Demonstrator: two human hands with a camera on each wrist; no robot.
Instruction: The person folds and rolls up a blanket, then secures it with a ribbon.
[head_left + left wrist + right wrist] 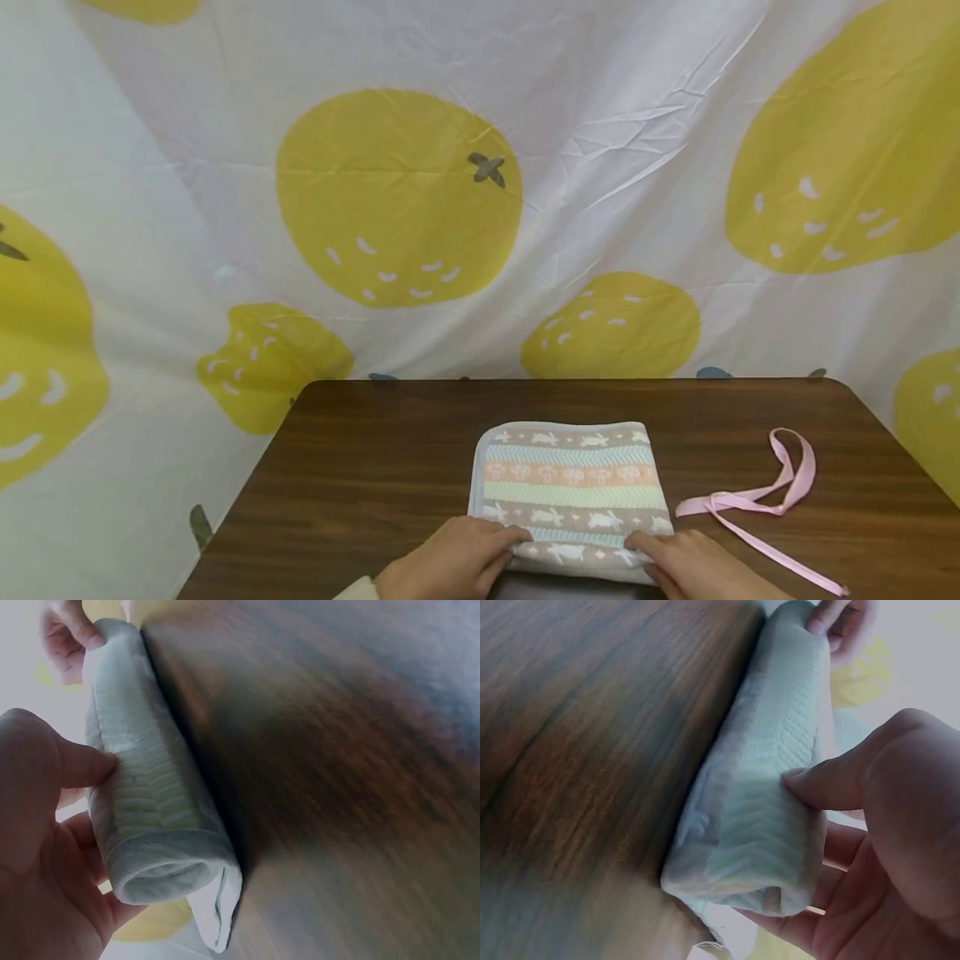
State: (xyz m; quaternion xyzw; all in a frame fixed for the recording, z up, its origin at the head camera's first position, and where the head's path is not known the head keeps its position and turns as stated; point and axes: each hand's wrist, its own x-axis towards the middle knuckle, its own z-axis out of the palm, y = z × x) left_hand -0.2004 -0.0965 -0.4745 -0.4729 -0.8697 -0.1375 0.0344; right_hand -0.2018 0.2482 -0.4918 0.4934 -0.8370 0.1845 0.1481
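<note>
The towel [573,485] at lower centre is matt, ribbed cloth, the ribbon [806,473] at lower right smooth, satiny, the counter [375,467] wood-grained, the backdrop [480,225] creased, slightly shiny fabric.

Left hand [455,557] and right hand [697,565] side by side, apart, each thumb opposite curled fingers in a pinch.

Your right hand [907,802] grips the rolled cloth [761,802] close to its near end, thumb [832,784] on the pale green chevron band [757,840], fingers [846,844] behind. Your left hand [847,628] touches the far end. Dark, wood-grained table [592,750] spreads to the left; on the right, a yellow patch [864,675] shows against the bright backdrop [922,667].
</note>
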